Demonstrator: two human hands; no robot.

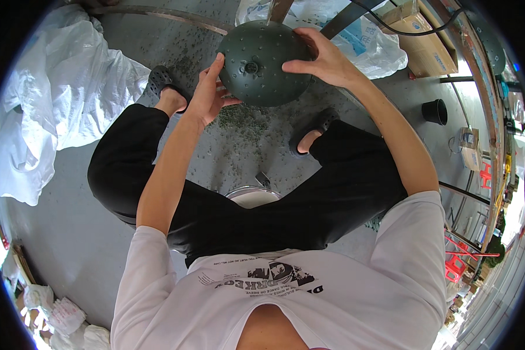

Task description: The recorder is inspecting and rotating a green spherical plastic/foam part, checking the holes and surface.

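Note:
A dark green dome-shaped piece [262,64], studded with small bumps and with a hub at its centre, is held up in front of me over the floor. My left hand [207,93] presses against its left and lower edge with fingers spread. My right hand [321,55] grips its upper right rim, fingers curled over the top. I sit with legs apart in black trousers, feet in dark clogs [160,81] on the grey concrete floor [70,221].
Small green scraps [242,119] litter the floor under the dome. White plastic sacks [52,99] lie at left, a clear bag [367,46] and cardboard box [429,49] at upper right, a black pot [434,111] at right. A round metal stool rim [254,192] shows between my legs.

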